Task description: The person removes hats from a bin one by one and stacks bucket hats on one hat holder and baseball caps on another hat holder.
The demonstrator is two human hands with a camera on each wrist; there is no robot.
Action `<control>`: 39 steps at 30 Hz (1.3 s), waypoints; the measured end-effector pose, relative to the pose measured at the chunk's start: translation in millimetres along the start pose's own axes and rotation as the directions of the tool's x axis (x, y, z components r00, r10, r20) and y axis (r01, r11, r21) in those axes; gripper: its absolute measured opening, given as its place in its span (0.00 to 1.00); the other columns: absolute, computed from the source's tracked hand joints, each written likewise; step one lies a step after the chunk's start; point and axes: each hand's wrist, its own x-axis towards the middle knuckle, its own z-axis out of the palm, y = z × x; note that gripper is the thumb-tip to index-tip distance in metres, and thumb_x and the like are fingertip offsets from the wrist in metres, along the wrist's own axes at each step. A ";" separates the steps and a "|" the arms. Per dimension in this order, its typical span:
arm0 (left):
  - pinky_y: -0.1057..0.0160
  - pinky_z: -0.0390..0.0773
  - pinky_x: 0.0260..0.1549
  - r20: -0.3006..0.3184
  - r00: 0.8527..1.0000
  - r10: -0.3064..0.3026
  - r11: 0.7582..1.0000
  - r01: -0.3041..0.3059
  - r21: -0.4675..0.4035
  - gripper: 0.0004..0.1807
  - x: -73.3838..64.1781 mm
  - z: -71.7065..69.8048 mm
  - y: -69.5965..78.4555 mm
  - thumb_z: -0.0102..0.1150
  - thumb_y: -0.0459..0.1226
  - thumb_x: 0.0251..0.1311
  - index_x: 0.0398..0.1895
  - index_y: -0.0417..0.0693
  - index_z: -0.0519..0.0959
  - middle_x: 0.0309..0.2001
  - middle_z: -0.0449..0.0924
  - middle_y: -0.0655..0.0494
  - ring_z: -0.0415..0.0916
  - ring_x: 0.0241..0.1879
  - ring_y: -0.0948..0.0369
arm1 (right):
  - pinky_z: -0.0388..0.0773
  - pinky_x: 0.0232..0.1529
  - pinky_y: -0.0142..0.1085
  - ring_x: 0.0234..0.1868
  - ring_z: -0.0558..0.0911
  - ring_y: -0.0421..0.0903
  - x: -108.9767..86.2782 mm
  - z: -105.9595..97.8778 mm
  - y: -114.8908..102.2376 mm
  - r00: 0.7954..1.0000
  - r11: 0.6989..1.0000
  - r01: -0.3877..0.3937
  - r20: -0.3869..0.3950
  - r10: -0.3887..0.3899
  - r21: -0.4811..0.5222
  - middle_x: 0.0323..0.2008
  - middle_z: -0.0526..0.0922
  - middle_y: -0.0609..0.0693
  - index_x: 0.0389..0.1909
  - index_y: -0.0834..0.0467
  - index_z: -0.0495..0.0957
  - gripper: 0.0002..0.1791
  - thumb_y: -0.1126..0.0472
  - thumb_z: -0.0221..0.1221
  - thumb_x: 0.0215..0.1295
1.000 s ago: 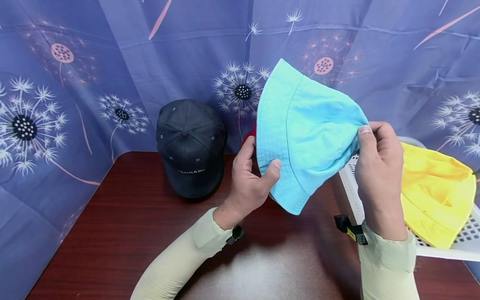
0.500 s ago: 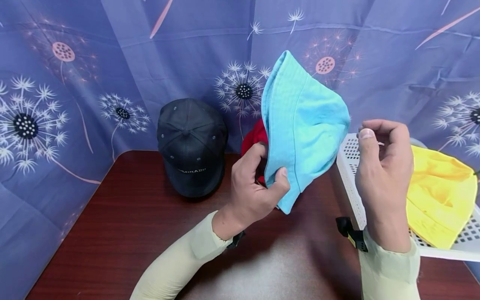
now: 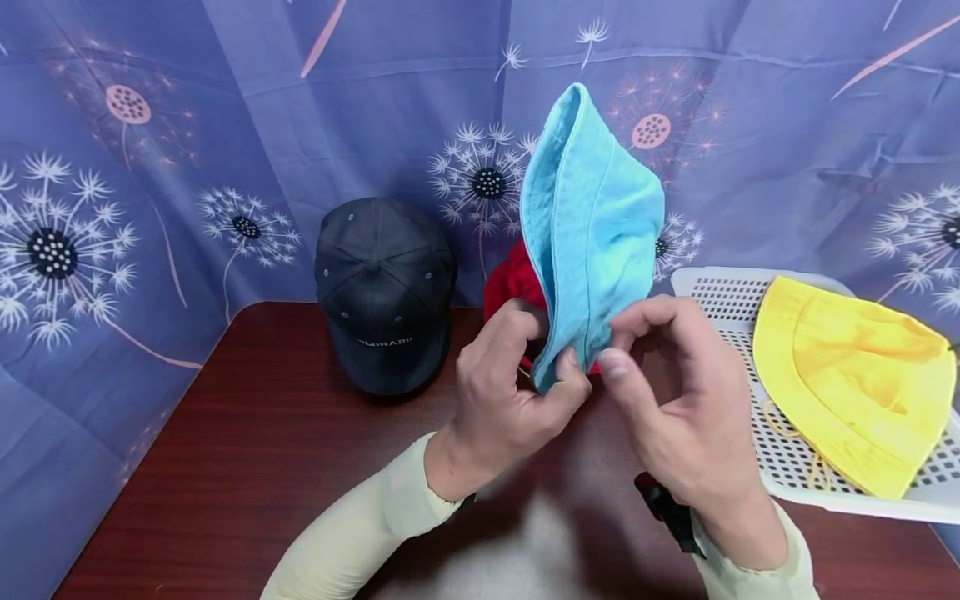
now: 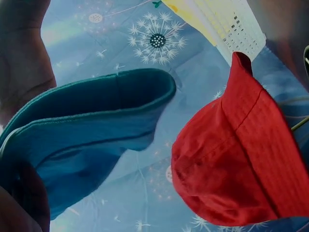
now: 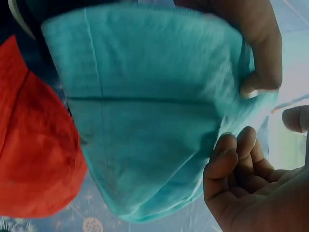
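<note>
A light-blue bucket hat [image 3: 611, 200] is held up on its side in the head view, its brim opening towards the left. My left hand [image 3: 510, 387] pinches the lower part of the brim between thumb and fingers. Beside the hat's lower right edge is my right hand [image 3: 686, 408], its fingers bent close to the cloth and its thumb apart from them. The right wrist view shows those fingers [image 5: 227, 164] at the side of the blue hat; whether they touch it is hard to tell. Behind it a red bucket hat [image 4: 227, 159] is partly hidden in the head view.
A dark cap [image 3: 382, 292] with lettering stands on the brown table [image 3: 225, 467] at the left. At the right, a white perforated basket [image 3: 727, 287] bears a yellow bucket hat [image 3: 855, 375]. A blue dandelion-print curtain [image 3: 360, 100] hangs behind.
My right hand has let go of the blue hat's crown and moved left and down towards my left hand. The blue hat has turned, showing more of its inside.
</note>
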 end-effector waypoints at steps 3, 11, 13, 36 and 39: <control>0.72 0.72 0.24 0.009 0.999 0.039 0.999 -0.040 0.032 0.06 -0.1 -1.1 1.6 0.59 0.31 0.59 0.34 0.40 0.72 0.29 0.71 0.52 0.68 0.24 0.61 | 0.75 0.33 0.28 0.32 0.78 0.42 -2.3 5.7 -1.4 0.999 1.000 0.012 0.042 -0.013 0.021 0.33 0.78 0.55 0.46 0.78 0.75 0.17 0.67 0.68 0.69; 0.70 0.81 0.31 0.054 0.981 0.184 0.977 -0.189 0.101 0.14 2.5 -5.4 2.6 0.62 0.42 0.72 0.36 0.40 0.74 0.32 0.78 0.51 0.78 0.26 0.62 | 0.79 0.40 0.28 0.34 0.81 0.42 -7.2 8.0 -3.1 0.997 0.998 -0.005 0.074 0.010 -0.057 0.36 0.80 0.54 0.48 0.75 0.75 0.23 0.59 0.71 0.68; 0.70 0.83 0.33 0.062 0.978 0.200 0.973 -0.206 0.107 0.15 3.3 -6.5 2.2 0.63 0.44 0.73 0.36 0.40 0.75 0.32 0.80 0.50 0.80 0.28 0.61 | 0.80 0.43 0.29 0.37 0.83 0.43 -7.6 8.5 -3.2 0.997 0.997 -0.001 0.076 0.007 -0.082 0.39 0.82 0.55 0.50 0.74 0.76 0.25 0.56 0.71 0.69; 0.70 0.82 0.52 0.285 0.925 0.252 0.968 -0.246 -0.054 0.26 7.1 -9.9 -3.5 0.79 0.39 0.49 0.47 0.37 0.78 0.40 0.85 0.49 0.84 0.42 0.59 | 0.77 0.48 0.31 0.42 0.81 0.44 -6.2 17.3 -1.7 0.993 0.992 0.038 -0.105 -0.051 -0.123 0.41 0.82 0.58 0.50 0.78 0.75 0.19 0.75 0.47 0.59; 0.69 0.82 0.52 0.305 0.922 0.237 0.970 -0.207 -0.128 0.26 10.8 -12.0 -5.0 0.77 0.38 0.49 0.48 0.36 0.77 0.41 0.84 0.48 0.83 0.42 0.59 | 0.77 0.50 0.32 0.44 0.81 0.46 -5.5 16.9 -1.6 0.992 0.991 0.064 -0.105 -0.077 -0.118 0.43 0.80 0.63 0.52 0.80 0.74 0.17 0.73 0.50 0.68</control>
